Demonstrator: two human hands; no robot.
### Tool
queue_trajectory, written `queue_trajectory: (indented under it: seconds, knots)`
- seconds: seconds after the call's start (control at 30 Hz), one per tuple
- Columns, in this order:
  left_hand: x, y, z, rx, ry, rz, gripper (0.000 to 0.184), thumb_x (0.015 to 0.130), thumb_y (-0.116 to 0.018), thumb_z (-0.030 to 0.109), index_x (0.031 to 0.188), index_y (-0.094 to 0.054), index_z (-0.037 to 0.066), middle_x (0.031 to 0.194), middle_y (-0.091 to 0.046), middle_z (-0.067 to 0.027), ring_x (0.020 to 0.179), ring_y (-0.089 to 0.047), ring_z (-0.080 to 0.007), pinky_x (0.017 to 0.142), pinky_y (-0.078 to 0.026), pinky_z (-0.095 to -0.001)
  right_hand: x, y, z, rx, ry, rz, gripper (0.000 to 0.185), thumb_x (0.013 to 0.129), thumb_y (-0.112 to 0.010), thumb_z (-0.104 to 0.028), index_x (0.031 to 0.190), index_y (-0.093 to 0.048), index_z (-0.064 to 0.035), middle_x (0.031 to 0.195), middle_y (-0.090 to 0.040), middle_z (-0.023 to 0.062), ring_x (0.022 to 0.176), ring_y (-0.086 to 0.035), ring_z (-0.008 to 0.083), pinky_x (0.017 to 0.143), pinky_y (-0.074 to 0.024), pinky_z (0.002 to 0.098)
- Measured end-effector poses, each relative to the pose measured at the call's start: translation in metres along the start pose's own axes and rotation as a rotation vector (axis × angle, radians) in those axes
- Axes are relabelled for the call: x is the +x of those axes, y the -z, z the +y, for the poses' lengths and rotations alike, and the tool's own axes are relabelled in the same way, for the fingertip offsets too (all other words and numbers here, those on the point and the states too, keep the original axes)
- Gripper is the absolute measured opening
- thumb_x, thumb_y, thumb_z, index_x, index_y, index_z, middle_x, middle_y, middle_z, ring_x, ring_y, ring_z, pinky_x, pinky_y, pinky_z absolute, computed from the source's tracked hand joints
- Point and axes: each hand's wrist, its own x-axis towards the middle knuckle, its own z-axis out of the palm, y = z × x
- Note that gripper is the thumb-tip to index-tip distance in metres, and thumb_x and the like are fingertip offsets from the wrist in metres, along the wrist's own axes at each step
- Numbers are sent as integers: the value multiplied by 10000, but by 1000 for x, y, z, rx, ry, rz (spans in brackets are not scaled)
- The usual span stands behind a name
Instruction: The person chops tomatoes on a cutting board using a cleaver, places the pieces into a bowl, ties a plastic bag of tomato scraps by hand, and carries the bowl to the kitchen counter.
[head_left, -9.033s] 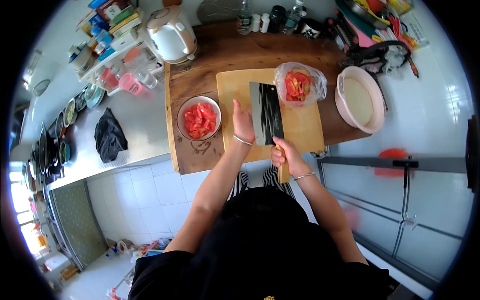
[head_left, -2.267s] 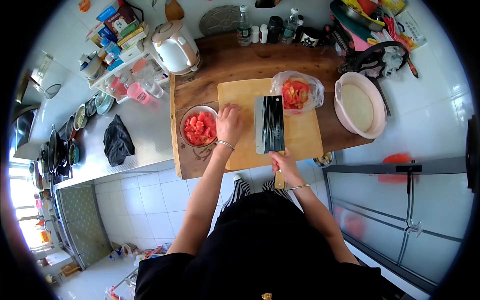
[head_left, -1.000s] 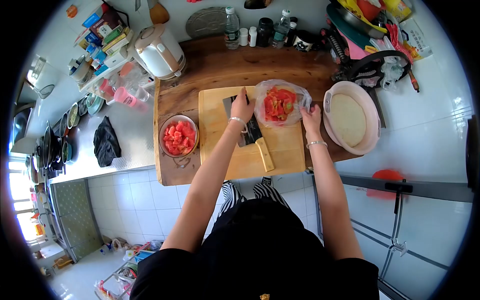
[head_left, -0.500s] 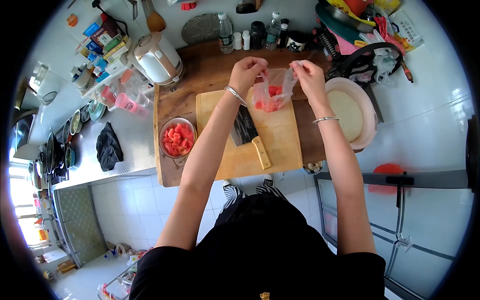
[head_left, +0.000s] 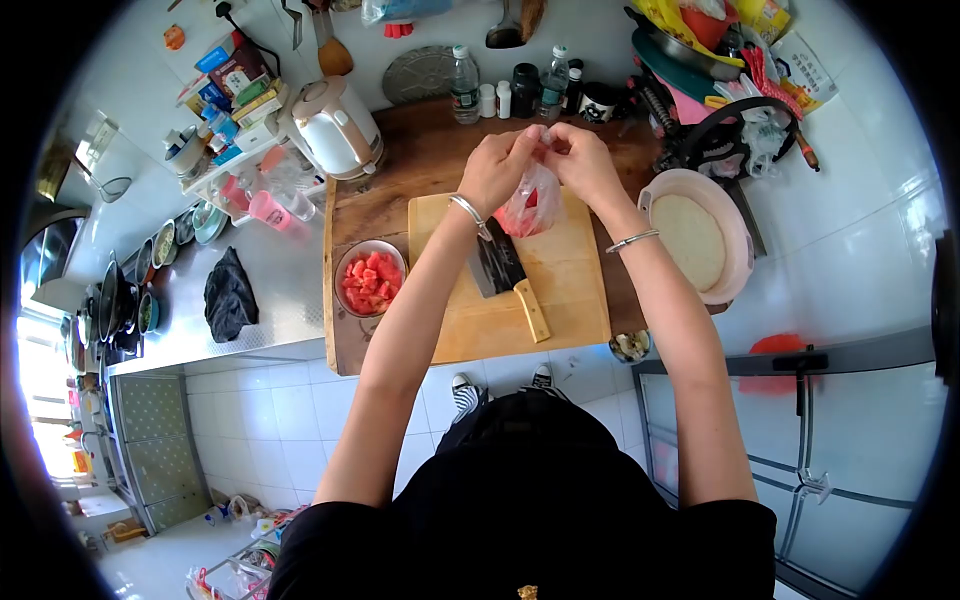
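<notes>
My left hand (head_left: 500, 170) and my right hand (head_left: 580, 165) come together over the far part of the cutting board (head_left: 470, 330). Both are closed on the gathered top of a clear plastic bag (head_left: 541, 205), which has red pieces inside and hangs below the fingers. A cleaver (head_left: 497, 268) with a dark blade and wooden handle (head_left: 533, 312) lies on the board, its far end near my left wrist. Left of the board stands a bowl of chopped red pieces (head_left: 370, 282), which look like tomato.
A pink-rimmed tub of dough (head_left: 695, 243) stands to the right, with a small bowl (head_left: 630, 346) near the table edge. An electric kettle (head_left: 332, 128), water bottles (head_left: 465, 88) and jars line the back. A black cloth (head_left: 231, 296) lies on the left counter.
My hands have moved from apart, holding the bag's mouth wide, to close together, bunching its top. The bag now hangs narrower and fuller. The whole view has shifted slightly.
</notes>
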Motion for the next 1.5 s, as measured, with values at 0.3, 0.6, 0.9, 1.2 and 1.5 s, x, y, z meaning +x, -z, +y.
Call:
queue_trajectory:
  seconds: [0.3,0.6,0.9,1.2,1.5]
  knots:
    - [-27,26,-86,-180,-416,146,836,771,-785,382,1423,-390,40,1421,-427,-124,1301,-417,-221,1048,-369,-349,-4,-1,-57,574,-67,-4,133,899,-611,-155,842,-618,-35,732,-589,-1,679,-538,80,640,-417,237]
    - [-41,-27,-92,80,-68,-73,751,660,-739,536,1270,-537,147,1253,-574,-92,1287,-426,-295,1079,-215,-509,-24,-16,-123,890,-216,-384,156,918,-575,-175,832,-570,-44,715,-562,16,611,-531,87,588,-453,247]
    - [-39,-55,-104,-300,-88,-1,310,873,-602,315,1095,-659,106,997,-680,-123,948,-642,-271,880,-478,-377,-21,4,-111,776,-49,-389,141,902,-603,-174,839,-569,-52,667,-492,-30,575,-460,52,587,-447,227]
    - [-61,-34,-90,-272,102,-98,456,841,-669,460,962,-666,21,913,-670,-120,810,-637,-225,718,-502,-340,-13,10,-80,870,-135,-202,128,949,-549,-151,903,-568,-33,675,-474,-25,608,-472,72,631,-473,259]
    - [-64,-30,-100,208,-181,-69,242,772,-692,321,908,-664,123,819,-648,-118,872,-610,-302,864,-371,-393,-8,19,-68,845,-196,-174,147,901,-586,-130,791,-575,-34,655,-536,8,581,-525,107,612,-499,277]
